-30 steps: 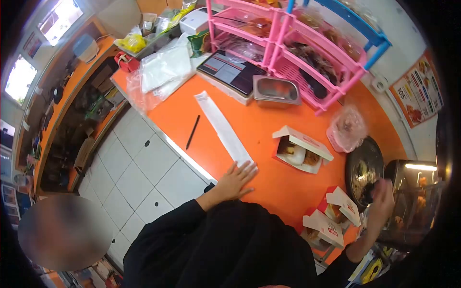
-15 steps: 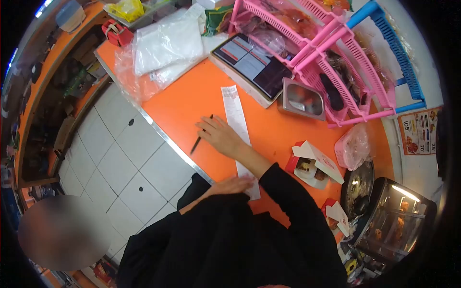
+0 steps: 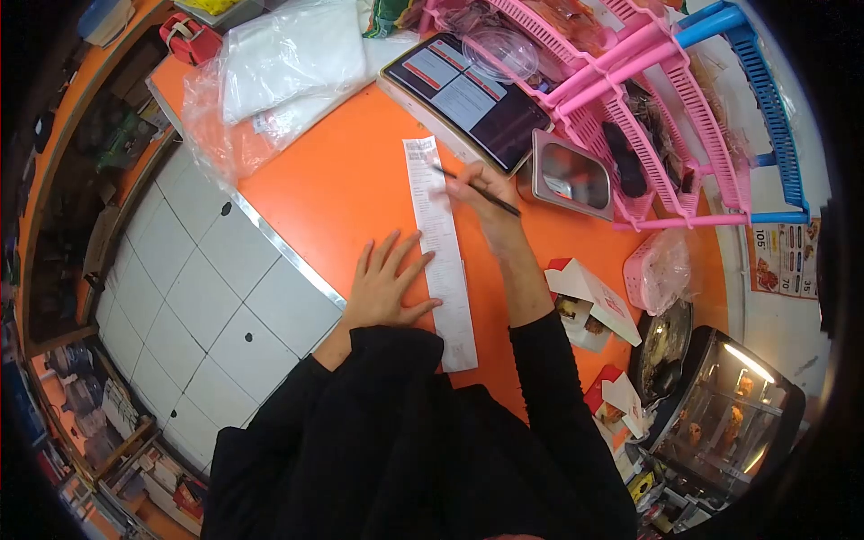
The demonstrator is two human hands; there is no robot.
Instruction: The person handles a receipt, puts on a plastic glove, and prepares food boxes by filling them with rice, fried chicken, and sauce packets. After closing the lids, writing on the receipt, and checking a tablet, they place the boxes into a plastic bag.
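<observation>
A long printed receipt (image 3: 441, 234) lies on the orange counter (image 3: 324, 198) in front of me. My left hand (image 3: 385, 286) rests flat beside it, fingers spread, with fingertips and thumb at the receipt's left edge. In my right hand (image 3: 486, 193) is a dark pen (image 3: 497, 200), gripped between the fingers. The pen's tip points at the upper part of the receipt, close over the print. Behind the right hand, a tablet (image 3: 463, 99) with red and white panels on its screen lies tilted on the counter.
A metal container (image 3: 569, 175) stands by the pink basket rack (image 3: 630, 108). To the right are two food boxes (image 3: 598, 301) (image 3: 621, 400), a pink basket (image 3: 650, 274), a dark pan (image 3: 664, 346) and a lit food warmer (image 3: 729, 414). Plastic bags (image 3: 288, 67) lie at the back left.
My right hand has picked up the pen from the counter and moved right, over the receipt. My left hand has moved up and left and now lies spread at the receipt's edge.
</observation>
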